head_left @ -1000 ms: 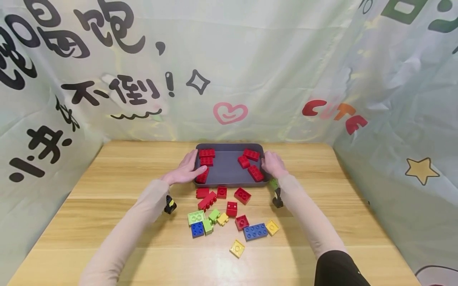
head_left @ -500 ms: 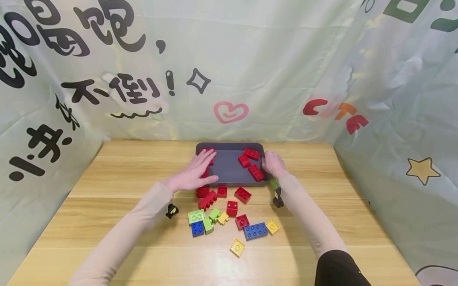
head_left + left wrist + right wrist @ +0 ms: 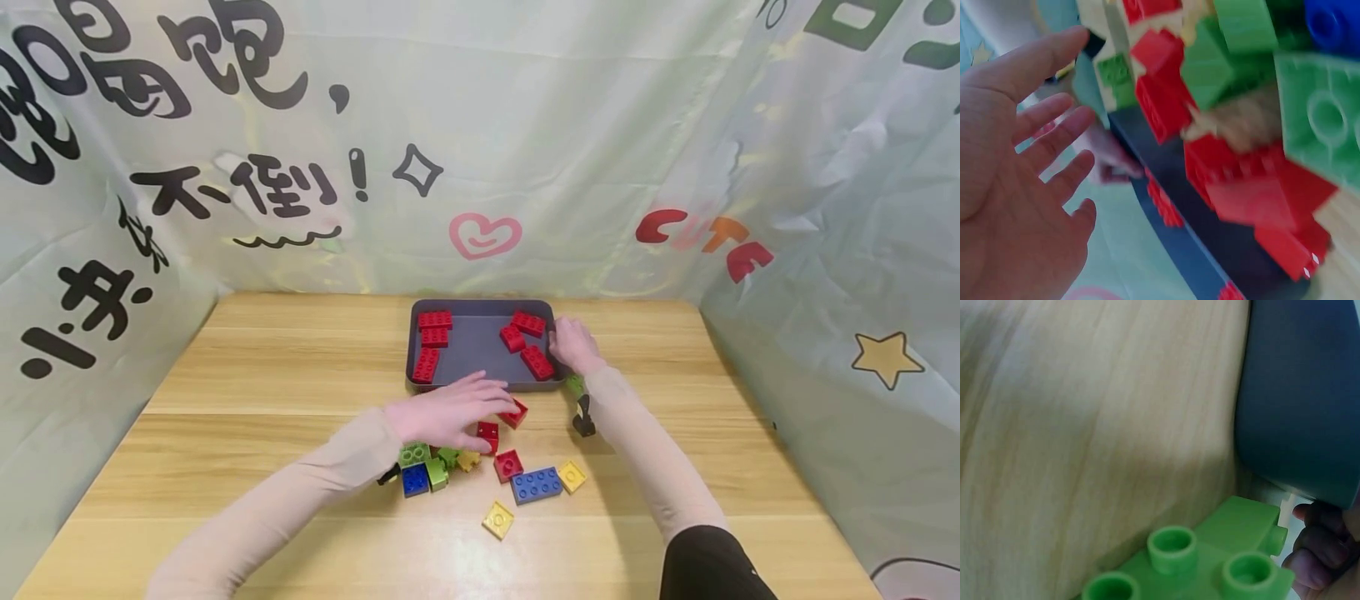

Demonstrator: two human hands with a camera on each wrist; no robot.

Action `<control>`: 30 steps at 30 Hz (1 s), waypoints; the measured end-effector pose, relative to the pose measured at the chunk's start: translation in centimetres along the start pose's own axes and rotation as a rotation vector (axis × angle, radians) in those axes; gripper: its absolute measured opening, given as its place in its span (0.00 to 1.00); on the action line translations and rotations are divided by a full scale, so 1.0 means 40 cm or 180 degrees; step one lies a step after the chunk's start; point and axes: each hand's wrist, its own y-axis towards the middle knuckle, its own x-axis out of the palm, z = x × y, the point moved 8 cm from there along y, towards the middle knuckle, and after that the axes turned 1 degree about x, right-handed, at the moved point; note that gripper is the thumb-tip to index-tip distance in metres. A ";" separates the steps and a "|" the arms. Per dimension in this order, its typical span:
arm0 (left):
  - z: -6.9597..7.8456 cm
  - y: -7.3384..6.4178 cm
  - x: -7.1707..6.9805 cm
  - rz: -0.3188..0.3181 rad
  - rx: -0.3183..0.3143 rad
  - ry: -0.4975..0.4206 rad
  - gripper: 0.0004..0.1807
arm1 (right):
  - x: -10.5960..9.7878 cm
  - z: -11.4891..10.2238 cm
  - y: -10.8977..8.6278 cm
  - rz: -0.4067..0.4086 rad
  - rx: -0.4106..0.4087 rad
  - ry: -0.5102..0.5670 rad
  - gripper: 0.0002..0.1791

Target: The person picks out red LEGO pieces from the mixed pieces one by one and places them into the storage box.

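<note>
My left hand [image 3: 453, 411] hangs over the loose red bricks in front of the dark grey tray [image 3: 480, 387]. In the left wrist view its fingers are spread apart and hold nothing. Near its fingertips lie a red brick [image 3: 513, 414] and a smaller red brick [image 3: 488, 435]; other red ones are hidden beneath the hand in the head view. My right hand [image 3: 573, 346] grips the tray's right edge, with curled fingers against its wall in the right wrist view. Inside the tray, red bricks [image 3: 427, 365] line the left side, and others [image 3: 536, 362] lie at the right.
Green bricks [image 3: 437, 474], a blue brick [image 3: 416, 480] and a partly covered yellow brick [image 3: 468, 461] lie below my left hand. A long blue brick [image 3: 536, 485] and yellow bricks [image 3: 497, 520] are nearer. A green brick [image 3: 1210, 562] sits beside my right wrist. Fabric walls surround the table.
My left hand has left the tray's left side and moved right and nearer, over the loose red bricks. My right hand stays at the tray's right edge.
</note>
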 end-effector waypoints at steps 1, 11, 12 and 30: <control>0.010 0.006 0.009 -0.0057 0.0027 0.0061 0.36 | 0.000 0.001 0.000 0.0004 0.0000 0.0002 0.12; 0.071 0.040 0.069 -0.0358 0.0341 0.0461 0.34 | -0.001 0.000 -0.003 0.0060 0.0000 0.0032 0.12; 0.075 0.042 0.072 -0.0358 0.0365 0.0513 0.34 | -0.001 0.000 -0.002 0.0062 0.0002 0.0035 0.12; 0.099 0.073 0.099 -0.0296 0.0496 0.0735 0.24 | -0.001 0.003 -0.004 0.0052 0.0016 0.0034 0.13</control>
